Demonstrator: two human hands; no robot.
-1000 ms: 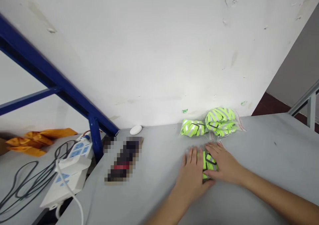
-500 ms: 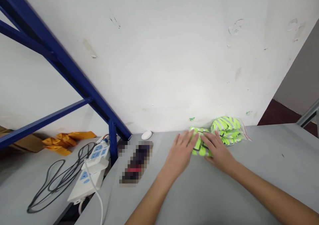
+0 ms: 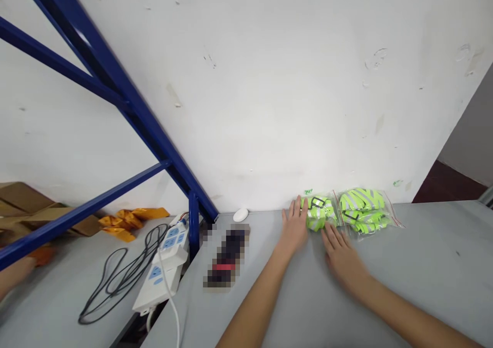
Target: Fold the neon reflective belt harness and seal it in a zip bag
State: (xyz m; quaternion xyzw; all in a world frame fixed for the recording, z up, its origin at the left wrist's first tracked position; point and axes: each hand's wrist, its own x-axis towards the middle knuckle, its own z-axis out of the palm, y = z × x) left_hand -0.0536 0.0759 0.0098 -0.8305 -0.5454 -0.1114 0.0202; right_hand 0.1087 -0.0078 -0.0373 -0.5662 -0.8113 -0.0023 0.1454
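My left hand (image 3: 294, 228) lies flat and open on the grey table (image 3: 416, 266), its fingertips against the left side of a clear bag of neon-green reflective bands (image 3: 320, 212) by the wall. My right hand (image 3: 341, 253) rests open just in front of that bag, fingers stretched toward it. A second, fuller bag of the same green bands (image 3: 364, 209) lies right beside it, further right.
A small white oval object (image 3: 241, 215) sits at the wall. A blurred dark item (image 3: 228, 255) lies left of my arm. White power strips (image 3: 164, 266) with cables (image 3: 115, 281) lie on the lower surface, behind a blue rack frame (image 3: 127, 107). Orange cloths (image 3: 127, 218) and cardboard (image 3: 23, 204) lie far left.
The bag under my hands has been slid away from me up to the wall, beside the fuller bag. Both hands now lie flat at its edges instead of covering it.
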